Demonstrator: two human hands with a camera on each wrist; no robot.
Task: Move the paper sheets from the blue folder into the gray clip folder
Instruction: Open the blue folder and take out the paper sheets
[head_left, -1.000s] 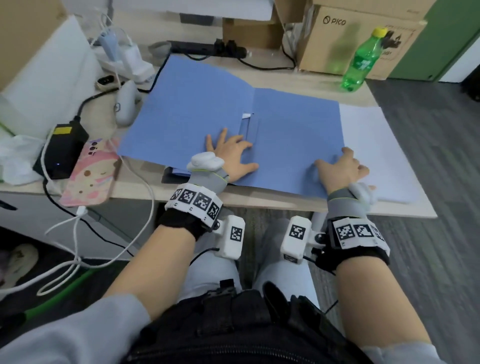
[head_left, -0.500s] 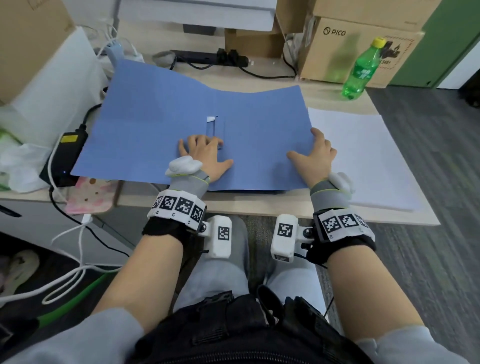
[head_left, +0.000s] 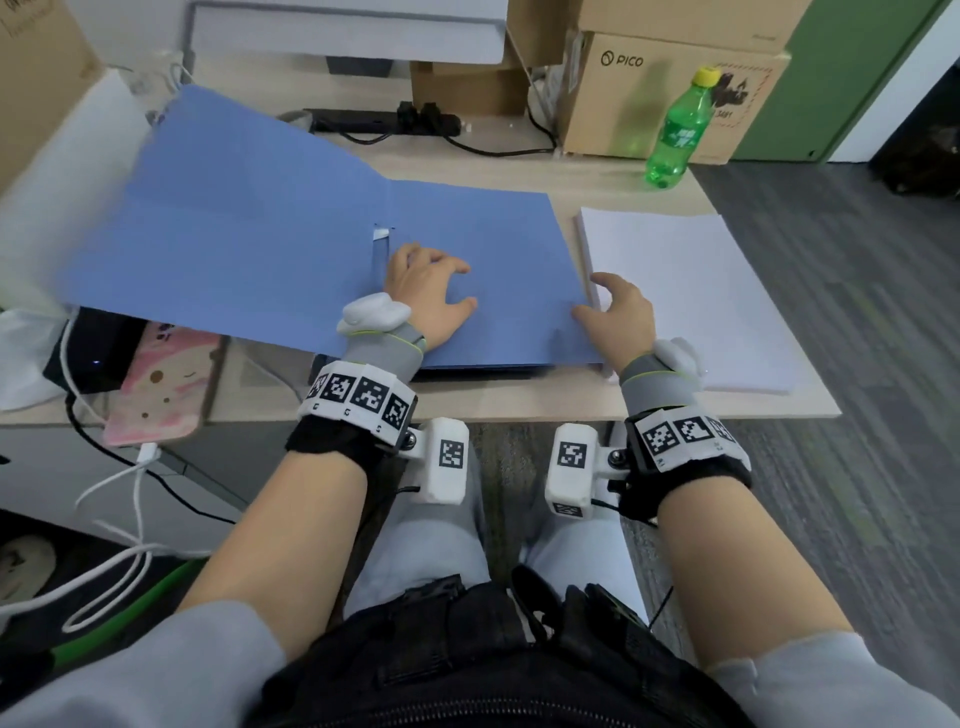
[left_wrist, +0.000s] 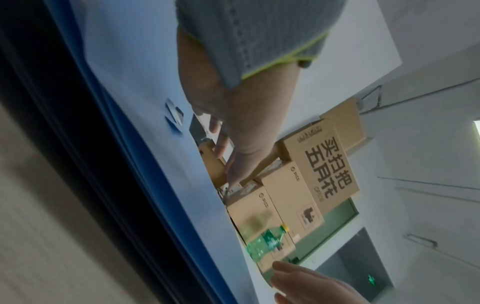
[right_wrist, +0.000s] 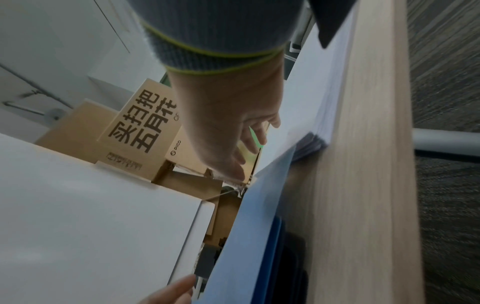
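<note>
Sliding aside is the step judged in hand: the open blue folder (head_left: 270, 249) is pressed flat by the left hand (head_left: 428, 293), grip spread, holding nothing; the right hand (head_left: 621, 317), grip loose, touches the paper sheets (head_left: 691, 291) beside it on the table (head_left: 519, 405); next, the gray clip folder, apparently the dark edge beneath, must be uncovered.

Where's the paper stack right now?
In the head view the paper stack lies on the right end of the desk, just right of the blue folder, with the right hand at its left edge.
</note>
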